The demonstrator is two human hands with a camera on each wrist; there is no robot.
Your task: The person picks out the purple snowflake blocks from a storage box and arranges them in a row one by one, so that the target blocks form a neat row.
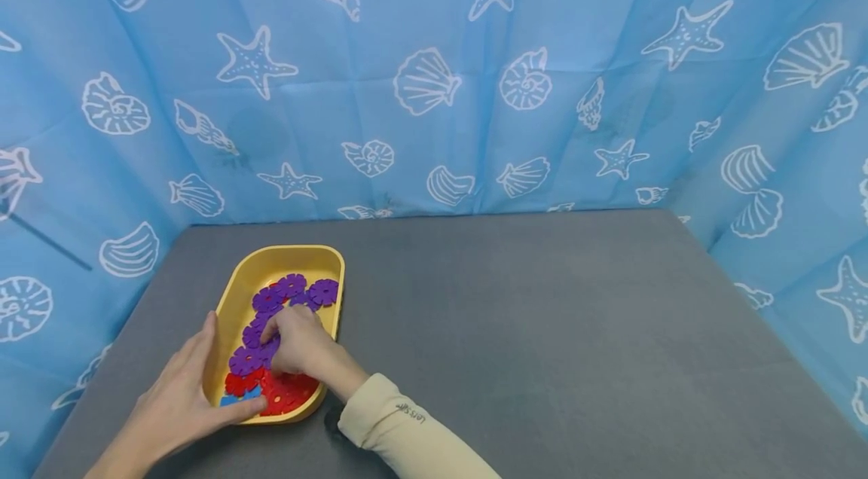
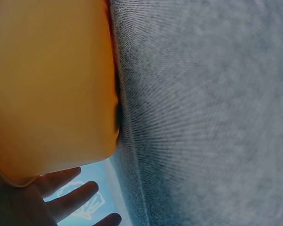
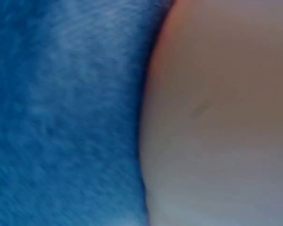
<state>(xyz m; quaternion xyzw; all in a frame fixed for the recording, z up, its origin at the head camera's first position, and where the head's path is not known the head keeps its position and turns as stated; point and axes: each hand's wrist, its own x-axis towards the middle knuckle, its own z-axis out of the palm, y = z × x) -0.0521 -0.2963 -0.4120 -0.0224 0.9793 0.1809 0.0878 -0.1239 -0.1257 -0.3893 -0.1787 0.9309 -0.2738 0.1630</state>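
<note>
A yellow tray (image 1: 285,257) holds several flower-shaped plastic discs. Purple discs (image 1: 248,360) run along its middle and far part, red discs (image 1: 285,393) lie at the near end, and a bit of blue discs (image 1: 244,396) shows beside them. My left hand (image 1: 178,392) rests against the tray's near left side, thumb over the near rim. In the left wrist view its fingers (image 2: 71,200) are extended and spread beside the tray's outer wall. My right hand (image 1: 301,343) reaches down into the tray over the discs with bent fingers; its fingertips are largely hidden, so any grip on a disc is unclear.
The tray stands at the left part of a grey table (image 1: 542,343). A blue curtain (image 1: 434,132) with white shells and starfish borders its back and sides. A small dark object (image 1: 334,419) shows beside the right sleeve. The right wrist view is blurred and close up.
</note>
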